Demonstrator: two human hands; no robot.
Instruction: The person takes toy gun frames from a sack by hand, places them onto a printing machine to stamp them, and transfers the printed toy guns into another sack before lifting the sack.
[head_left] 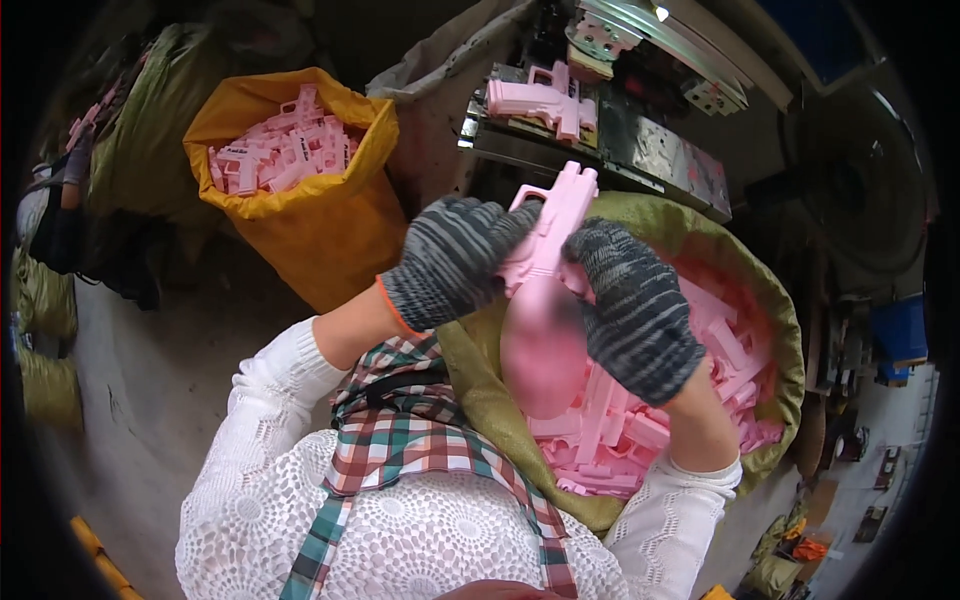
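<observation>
A pink plastic toy pistol is held up in front of me, its muzzle end pointing away. My left hand, in a grey striped knit glove, is closed around it from the left. Gloved the same way, my right hand grips it from the right, with its fingertips partly hidden. Just below the pistol a blurred patch hides some detail. Beneath my hands stands an open olive-green sack holding many pink toy pistol pieces. Another pink toy pistol lies on the metal machine bed beyond.
An orange-yellow sack full of pink toy pistols stands at the far left. Ahead is a metal machine with an overhanging upper part. Green sacks line the left side. A round fan-like shape and a blue bin are on the right.
</observation>
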